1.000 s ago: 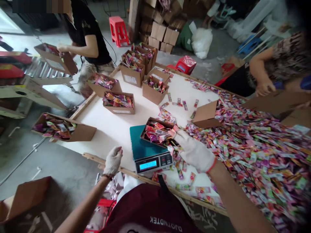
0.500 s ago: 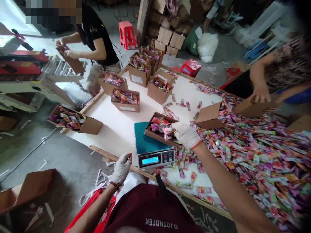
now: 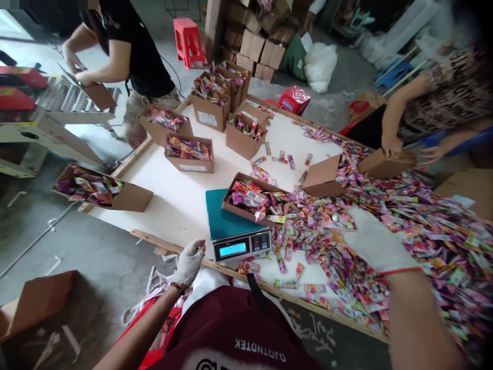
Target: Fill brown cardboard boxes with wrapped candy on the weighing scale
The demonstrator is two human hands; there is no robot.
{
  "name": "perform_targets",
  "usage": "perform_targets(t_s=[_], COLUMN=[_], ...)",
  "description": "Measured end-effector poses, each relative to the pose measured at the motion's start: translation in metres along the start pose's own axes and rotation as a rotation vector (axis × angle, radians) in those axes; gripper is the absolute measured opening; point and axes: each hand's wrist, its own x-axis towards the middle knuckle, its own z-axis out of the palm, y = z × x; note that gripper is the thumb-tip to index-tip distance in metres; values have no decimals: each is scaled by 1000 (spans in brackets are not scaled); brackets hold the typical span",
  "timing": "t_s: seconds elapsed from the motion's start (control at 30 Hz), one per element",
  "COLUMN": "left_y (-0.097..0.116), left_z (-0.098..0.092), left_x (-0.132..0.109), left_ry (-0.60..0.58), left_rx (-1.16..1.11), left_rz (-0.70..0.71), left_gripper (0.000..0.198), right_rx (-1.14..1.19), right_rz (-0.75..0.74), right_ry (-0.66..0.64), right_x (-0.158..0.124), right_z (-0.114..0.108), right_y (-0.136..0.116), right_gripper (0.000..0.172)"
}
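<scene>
A brown cardboard box [image 3: 254, 200] full of bright sachets sits on a teal digital scale [image 3: 231, 231] near the table's front edge. My right hand [image 3: 375, 239], in a white glove, lies palm down with fingers spread on the big heap of loose sachets [image 3: 423, 231] to the right of the scale. My left hand [image 3: 189, 262], also gloved, hovers by the wooden table edge left of the scale, fingers curled together; whether it holds anything I cannot make out.
Several filled boxes [image 3: 188, 154] stand on the white table [image 3: 173, 200]; an empty box [image 3: 323, 177] lies by the heap. One person in black handles a box at a roller conveyor [image 3: 69, 100] far left; another person's hand holds a box [image 3: 385, 163] at right. Red stools [image 3: 187, 41] stand behind.
My right hand left the box on the scale and swung right onto the sachet heap. My left hand stayed near the table edge. The person at left lowered a box onto the conveyor.
</scene>
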Motion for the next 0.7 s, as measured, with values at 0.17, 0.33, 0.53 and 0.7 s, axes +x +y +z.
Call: perform_targets(t_s=[0.17,0.33,0.53,0.7], left_y=[2,3,-9,14], left_z=[0,-3,-10,-15], left_x=[-2,-5,-11,2], left_ry=[6,14,53,61], left_rx=[5,-15,-68,-63], left_rz=[-3,-2,-42,-10], left_gripper=[41,42,47,47], right_rx=[226,144,-59,113], right_rz=[-289,-334,-324,-405], right_ry=[104,16,-180,-35], right_x=[16,52,76,62], right_z=[-4,2,23,7], right_y=[-75,-160,-187,-146], right_gripper=[33,31,27,21])
